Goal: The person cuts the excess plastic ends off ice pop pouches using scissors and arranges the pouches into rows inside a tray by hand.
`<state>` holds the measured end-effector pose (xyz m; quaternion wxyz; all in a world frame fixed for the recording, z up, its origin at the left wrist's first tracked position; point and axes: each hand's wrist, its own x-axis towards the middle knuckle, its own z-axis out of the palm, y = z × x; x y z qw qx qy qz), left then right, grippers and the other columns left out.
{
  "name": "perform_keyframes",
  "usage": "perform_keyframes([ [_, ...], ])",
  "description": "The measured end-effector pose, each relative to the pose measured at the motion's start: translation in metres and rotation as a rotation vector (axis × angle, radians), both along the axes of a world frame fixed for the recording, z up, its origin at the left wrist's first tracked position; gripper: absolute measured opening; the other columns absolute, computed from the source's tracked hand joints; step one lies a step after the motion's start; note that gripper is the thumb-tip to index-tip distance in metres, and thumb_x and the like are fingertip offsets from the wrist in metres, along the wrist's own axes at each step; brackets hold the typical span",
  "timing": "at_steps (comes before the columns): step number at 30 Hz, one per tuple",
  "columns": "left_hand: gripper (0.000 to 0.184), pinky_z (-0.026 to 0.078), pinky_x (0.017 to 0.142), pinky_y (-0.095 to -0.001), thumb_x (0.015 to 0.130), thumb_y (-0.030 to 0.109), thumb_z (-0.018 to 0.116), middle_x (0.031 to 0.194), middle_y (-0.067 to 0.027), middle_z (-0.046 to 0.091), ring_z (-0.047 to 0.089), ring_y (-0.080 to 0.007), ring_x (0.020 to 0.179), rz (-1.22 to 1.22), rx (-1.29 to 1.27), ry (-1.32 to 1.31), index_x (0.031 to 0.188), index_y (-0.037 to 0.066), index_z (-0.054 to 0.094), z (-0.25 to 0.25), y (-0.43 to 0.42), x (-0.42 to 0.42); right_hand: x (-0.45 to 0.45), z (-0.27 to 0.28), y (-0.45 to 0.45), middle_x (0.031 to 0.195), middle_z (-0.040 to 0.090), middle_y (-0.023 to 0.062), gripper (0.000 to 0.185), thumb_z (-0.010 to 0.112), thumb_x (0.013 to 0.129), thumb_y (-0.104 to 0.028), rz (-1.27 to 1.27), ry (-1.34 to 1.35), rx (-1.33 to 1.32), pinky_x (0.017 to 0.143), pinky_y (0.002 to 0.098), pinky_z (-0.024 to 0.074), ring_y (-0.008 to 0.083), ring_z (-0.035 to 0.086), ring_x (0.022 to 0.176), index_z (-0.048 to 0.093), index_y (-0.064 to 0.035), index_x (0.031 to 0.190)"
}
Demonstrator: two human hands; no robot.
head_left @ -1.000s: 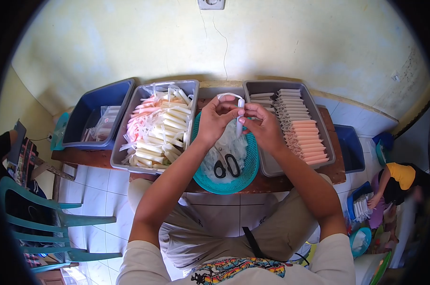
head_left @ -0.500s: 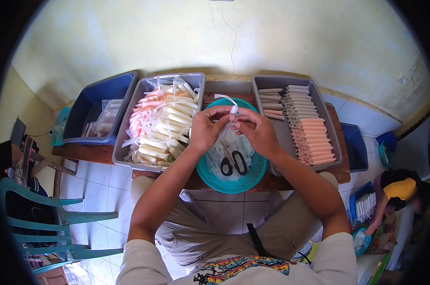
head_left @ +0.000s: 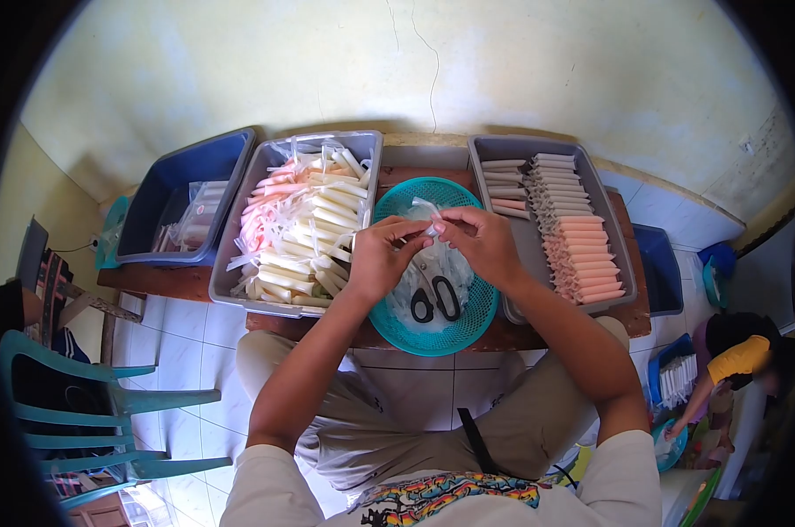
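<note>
Over a teal mesh basket [head_left: 481,316], my left hand [head_left: 387,255] and my right hand [head_left: 478,249] meet with their fingertips pinched on a whitish plastic tube [head_left: 426,207]. One end of the tube sticks up above the fingers; the rest is mostly hidden by them. Inside the basket lie black-handled scissors [head_left: 446,299] on clear plastic wrappers [head_left: 428,323]. A grey tray [head_left: 374,167] to the left holds a loose heap of cream and pink filled tubes [head_left: 327,211]. To the right, another grey tray [head_left: 582,151] holds neat rows of grey-brown and pink tubes [head_left: 586,255].
A dark blue bin [head_left: 173,164] with packed bags stands at the far left of the wooden bench [head_left: 173,283]. Another blue bin [head_left: 661,272] is at the right. A teal chair [head_left: 72,404] stands at lower left. A person [head_left: 736,351] reaches into a basin at right.
The upright tube has sunk lower between my fingers, and its white end now points up and left. The view has shifted slightly. The other person's hand has moved down to the teal basin.
</note>
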<state>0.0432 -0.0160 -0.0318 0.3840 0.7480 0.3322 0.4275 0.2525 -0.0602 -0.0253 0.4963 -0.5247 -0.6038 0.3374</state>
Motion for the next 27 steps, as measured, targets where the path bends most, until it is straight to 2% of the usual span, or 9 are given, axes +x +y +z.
perform_keyframes([
  [2,0.029,0.060,0.082,-0.0310,0.091,0.005,0.084,0.105,-0.0110,0.079,0.076,-0.0184,0.093,-0.008,0.004,0.068,0.120,0.007,0.081,0.003,-0.004,-0.001,-0.001,-0.001,0.000,0.099,0.081,0.0104,0.032,0.079,0.099,-0.029,-0.025,-0.068,0.010,0.080,0.0312,0.0604,0.0158,0.077,0.090,0.080,0.0001,0.114],
  [6,0.032,0.060,0.081,-0.0321,0.090,0.004,0.084,0.105,-0.0107,0.078,0.076,-0.0190,0.090,-0.008,0.045,0.106,0.121,0.007,0.080,-0.002,-0.005,-0.001,0.003,-0.006,0.003,0.099,0.081,0.0104,0.032,0.080,0.098,-0.029,-0.046,-0.102,0.093,0.080,0.0311,0.0594,0.0154,0.076,0.091,0.081,-0.0005,0.111],
  [9,0.038,0.060,0.081,-0.0326,0.089,0.003,0.084,0.104,-0.0100,0.077,0.075,-0.0197,0.088,-0.038,0.092,0.105,0.126,0.008,0.078,-0.001,-0.009,-0.002,0.007,-0.005,0.005,0.097,0.080,0.0071,0.031,0.080,0.098,-0.030,-0.022,-0.019,-0.056,0.076,0.0276,0.0567,0.0116,0.073,0.086,0.081,-0.0020,0.113],
  [11,0.042,0.060,0.081,-0.0326,0.089,0.002,0.084,0.103,-0.0100,0.076,0.075,-0.0201,0.087,-0.029,0.159,0.123,0.130,0.009,0.076,0.000,-0.011,-0.003,0.007,-0.001,0.005,0.093,0.077,0.0024,0.031,0.079,0.099,-0.031,-0.002,0.144,-0.175,0.070,0.0242,0.0520,0.0071,0.068,0.082,0.081,-0.0031,0.113],
  [17,0.043,0.060,0.080,-0.0365,0.090,0.003,0.082,0.109,-0.0127,0.076,0.076,-0.0278,0.089,-0.017,0.166,0.164,0.131,0.009,0.075,0.009,-0.012,-0.010,0.007,0.011,0.002,0.093,0.072,-0.0021,0.026,0.075,0.103,-0.028,-0.016,0.326,-0.190,0.071,0.0229,0.0483,0.0044,0.062,0.083,0.078,-0.0050,0.115],
  [23,0.043,0.059,0.081,-0.0384,0.090,0.002,0.081,0.111,-0.0130,0.077,0.075,-0.0313,0.090,-0.019,0.207,0.202,0.132,0.010,0.075,0.009,-0.011,-0.014,0.009,0.003,0.007,0.097,0.075,0.0010,0.031,0.080,0.100,-0.028,-0.095,0.496,-0.148,0.067,0.0235,0.0505,0.0063,0.065,0.084,0.079,-0.0014,0.115],
  [27,0.045,0.059,0.081,-0.0390,0.090,0.000,0.080,0.112,-0.0139,0.076,0.075,-0.0325,0.092,-0.033,0.239,0.197,0.134,0.010,0.074,0.010,-0.008,-0.016,0.006,0.008,0.006,0.099,0.075,0.0012,0.029,0.080,0.099,-0.026,-0.114,0.473,-0.130,0.068,0.0238,0.0511,0.0065,0.065,0.084,0.080,-0.0022,0.116],
])
